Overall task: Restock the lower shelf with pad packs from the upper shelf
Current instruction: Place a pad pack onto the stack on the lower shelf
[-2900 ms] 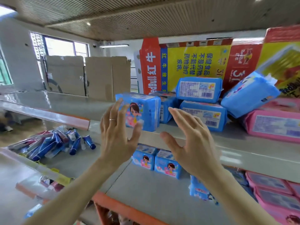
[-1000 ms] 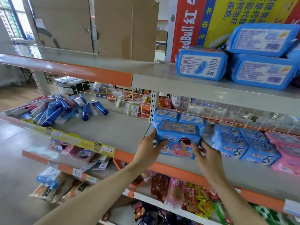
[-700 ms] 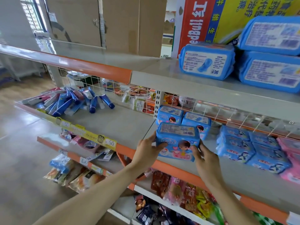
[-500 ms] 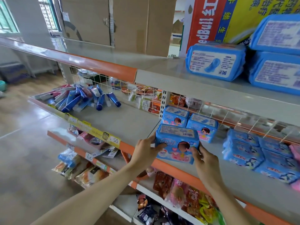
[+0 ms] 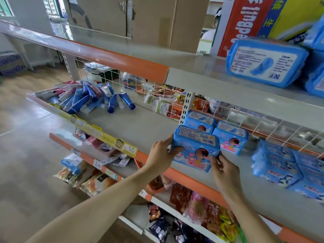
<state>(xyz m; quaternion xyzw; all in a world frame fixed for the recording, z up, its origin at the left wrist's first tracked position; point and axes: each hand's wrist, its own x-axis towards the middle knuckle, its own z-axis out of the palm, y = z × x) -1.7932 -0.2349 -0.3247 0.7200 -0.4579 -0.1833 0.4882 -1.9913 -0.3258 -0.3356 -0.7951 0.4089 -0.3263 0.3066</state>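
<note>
One pack [image 5: 196, 148] sits between both grips. The left grip [image 5: 161, 153] wraps its left end with the thumb on the printed face, and the right grip [image 5: 226, 171] pinches the lower right corner from below. We think the two-sided hold makes sense, since the pack is soft film and would likely sag or twist if held from one end. It is upright, face to the aisle and barcode panel up, over the front of the lower shelf [image 5: 140, 125], just above the orange lip [image 5: 189, 179]. We can't tell whether its bottom edge touches the shelf yet. Just behind it two rear packs [image 5: 230, 137] stand side by side against the wire back [image 5: 263, 127], same face out. We read this as starting a second row in front of them, lined up with the left one. Off to the right, apart from these, a stack [image 5: 277, 163] of other blue packs lies flat, so that bay is taken. The upper shelf [image 5: 201, 79] holds spare packs [image 5: 266, 62] lying label up, so the restock looks far from done. Next we'd set it down, slide it back until it touches the rear row, then let go on both sides together. The risk is a tall face on a narrow base, so it could tip forward over the lip if let go early. The tubes [image 5: 91, 97] at far left are unrelated.
</note>
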